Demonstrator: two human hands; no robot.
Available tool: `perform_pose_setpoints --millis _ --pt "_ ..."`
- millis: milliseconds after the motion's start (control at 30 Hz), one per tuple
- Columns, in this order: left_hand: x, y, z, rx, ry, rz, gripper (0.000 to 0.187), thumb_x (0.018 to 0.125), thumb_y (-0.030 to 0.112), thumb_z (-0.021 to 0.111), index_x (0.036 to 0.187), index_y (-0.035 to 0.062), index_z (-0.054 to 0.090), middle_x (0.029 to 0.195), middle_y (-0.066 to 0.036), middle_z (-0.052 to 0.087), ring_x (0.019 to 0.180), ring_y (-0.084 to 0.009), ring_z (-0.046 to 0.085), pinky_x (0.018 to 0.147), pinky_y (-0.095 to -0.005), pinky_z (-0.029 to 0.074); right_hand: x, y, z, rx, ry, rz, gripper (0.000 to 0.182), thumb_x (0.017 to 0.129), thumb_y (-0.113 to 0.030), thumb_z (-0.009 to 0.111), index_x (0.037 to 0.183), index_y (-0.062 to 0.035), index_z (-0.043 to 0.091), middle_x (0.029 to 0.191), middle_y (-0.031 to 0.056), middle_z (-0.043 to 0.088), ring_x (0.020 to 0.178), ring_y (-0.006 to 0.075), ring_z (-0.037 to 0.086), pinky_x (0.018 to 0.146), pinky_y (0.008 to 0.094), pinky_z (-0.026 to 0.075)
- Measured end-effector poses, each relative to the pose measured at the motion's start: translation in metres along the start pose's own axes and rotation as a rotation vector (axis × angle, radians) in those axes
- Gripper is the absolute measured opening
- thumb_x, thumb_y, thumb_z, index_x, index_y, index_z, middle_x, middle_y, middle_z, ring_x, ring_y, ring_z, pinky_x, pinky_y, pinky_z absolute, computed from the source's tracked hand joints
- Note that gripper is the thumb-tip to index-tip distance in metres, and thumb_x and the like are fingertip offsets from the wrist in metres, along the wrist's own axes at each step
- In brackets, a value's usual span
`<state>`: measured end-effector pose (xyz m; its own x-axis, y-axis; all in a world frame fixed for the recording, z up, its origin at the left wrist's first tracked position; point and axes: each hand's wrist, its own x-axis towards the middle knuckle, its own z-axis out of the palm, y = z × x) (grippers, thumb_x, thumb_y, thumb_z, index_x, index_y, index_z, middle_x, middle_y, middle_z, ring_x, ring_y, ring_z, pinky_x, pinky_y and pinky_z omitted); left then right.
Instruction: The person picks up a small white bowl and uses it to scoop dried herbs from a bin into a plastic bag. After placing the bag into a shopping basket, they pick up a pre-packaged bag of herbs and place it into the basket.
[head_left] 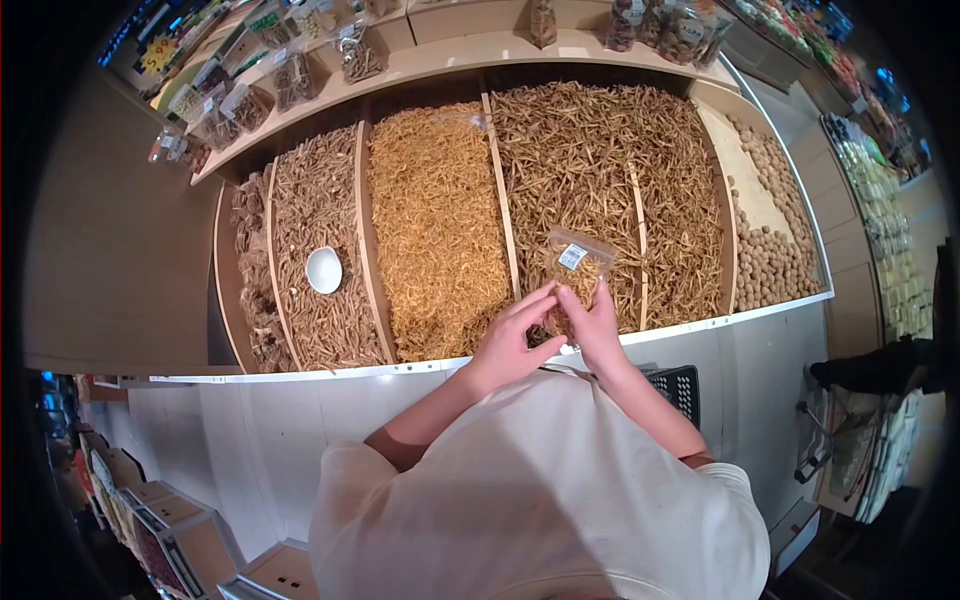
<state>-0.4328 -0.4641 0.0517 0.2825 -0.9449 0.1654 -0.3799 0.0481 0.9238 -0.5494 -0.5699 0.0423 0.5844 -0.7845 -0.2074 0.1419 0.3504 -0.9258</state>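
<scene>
A clear plastic zip bag (592, 262) with a white printed label is in front of me, over the bin of brown dried strips (575, 150). Its contents look like dried food pieces, but my hands partly cover them. My right hand (597, 328) grips the bag's right side, with the fingers bent around it. On the left side, my left hand (508, 340) curls against the bag, thumb below and fingertips close to those of my right hand. Both hands are just above the bin's front edge.
Wooden dividers separate bins of yellow dried strands (440, 230), pale dried sticks (320, 190) and round nuts (770, 260). A white bowl (324, 270) lies on the pale sticks. Packed bags line the back shelf (440, 72). A black crate (677, 392) sits by my right arm.
</scene>
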Motion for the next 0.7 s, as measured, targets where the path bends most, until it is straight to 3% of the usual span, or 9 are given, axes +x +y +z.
perform_pose_setpoints --millis 33,100,167,233,300,367,433,633,700 --pt "-0.001 0.0 -0.002 -0.024 -0.048 0.03 0.05 0.081 0.005 0.068 0.128 -0.0014 0.051 0.139 -0.016 0.046 0.119 -0.0205 0.053 0.091 -0.0324 0.049 0.001 0.0 -0.004 -0.001 0.001 0.004 0.044 0.092 -0.011 0.061 0.131 -0.0029 0.042 0.116 0.0079 0.059 0.104 0.0164 0.058 0.089 0.0314 0.048" --pt "0.001 -0.016 -0.003 -0.029 0.002 0.057 0.05 0.08 0.013 0.071 0.126 0.003 0.053 0.133 -0.015 0.051 0.116 -0.0237 0.055 0.093 -0.0321 0.046 0.002 0.002 -0.01 0.306 0.036 0.091 0.034 0.096 -0.012 0.056 0.126 -0.0016 0.045 0.114 0.0077 0.06 0.103 0.0143 0.058 0.089 0.0316 0.048" --pt "0.002 -0.018 -0.003 -0.139 0.237 -0.099 0.048 0.081 0.012 0.071 0.125 0.0027 0.052 0.131 -0.013 0.051 0.115 -0.0235 0.055 0.092 -0.0311 0.046 -0.002 0.004 -0.009 0.321 0.077 0.081 0.033 0.097 -0.014 0.053 0.126 -0.0009 0.046 0.115 0.0078 0.059 0.104 0.0139 0.058 0.09 0.031 0.047" --pt "0.002 -0.024 -0.003 -0.279 0.2 -0.168 0.051 0.084 0.012 0.069 0.129 0.0018 0.047 0.131 -0.011 0.051 0.116 -0.0211 0.053 0.092 -0.0319 0.046 -0.007 -0.003 -0.003 0.324 0.065 0.012 0.034 0.097 -0.012 0.053 0.128 -0.0006 0.045 0.116 0.0079 0.059 0.103 0.0134 0.057 0.092 0.0304 0.046" --pt "-0.002 -0.024 -0.003 -0.628 -0.038 -0.305 0.053 0.086 0.009 0.067 0.132 -0.0002 0.042 0.132 -0.01 0.05 0.117 -0.0164 0.051 0.092 -0.0323 0.046 -0.008 0.001 -0.002 0.27 0.044 -0.037 0.034 0.097 -0.012 0.052 0.128 -0.0005 0.045 0.117 0.0078 0.059 0.103 0.0128 0.057 0.092 0.0299 0.046" --pt "-0.004 -0.013 0.002 -0.666 -0.043 -0.294 0.053 0.087 0.007 0.066 0.133 -0.0011 0.041 0.127 -0.009 0.053 0.113 -0.0127 0.053 0.091 -0.031 0.047 -0.009 0.002 -0.002 0.212 0.023 -0.092 0.034 0.098 -0.012 0.051 0.129 -0.0004 0.044 0.117 0.0076 0.059 0.103 0.0122 0.056 0.092 0.0293 0.045" --pt "-0.005 0.0 0.0 -0.654 -0.165 -0.497 0.059 0.086 -0.002 0.063 0.138 -0.005 0.036 0.129 -0.01 0.052 0.119 -0.015 0.05 0.102 -0.0302 0.041 -0.012 0.003 -0.002 0.184 -0.005 -0.147 0.033 0.098 -0.012 0.05 0.129 -0.0006 0.045 0.116 0.0073 0.059 0.102 0.0108 0.055 0.091 0.0285 0.045" --pt "-0.012 -0.03 0.008 -0.456 -0.035 -0.258 0.054 0.079 0.009 0.075 0.126 -0.0034 0.049 0.117 -0.01 0.06 0.107 -0.0155 0.058 0.094 -0.0295 0.047 -0.02 0.0 -0.014 0.073 0.083 -0.108 0.028 0.101 -0.016 0.044 0.124 -0.0011 0.048 0.112 0.006 0.061 0.099 0.0089 0.056 0.086 0.0251 0.045" --pt "-0.015 -0.035 0.007 -0.302 -0.044 -0.229 0.057 0.077 0.01 0.077 0.124 -0.0053 0.049 0.116 -0.013 0.061 0.108 -0.0174 0.058 0.095 -0.0307 0.046 -0.021 0.006 -0.021 -0.012 0.001 -0.244 0.027 0.1 -0.016 0.046 0.122 -0.0007 0.051 0.112 0.0057 0.061 0.1 0.0082 0.055 0.086 0.0247 0.045"
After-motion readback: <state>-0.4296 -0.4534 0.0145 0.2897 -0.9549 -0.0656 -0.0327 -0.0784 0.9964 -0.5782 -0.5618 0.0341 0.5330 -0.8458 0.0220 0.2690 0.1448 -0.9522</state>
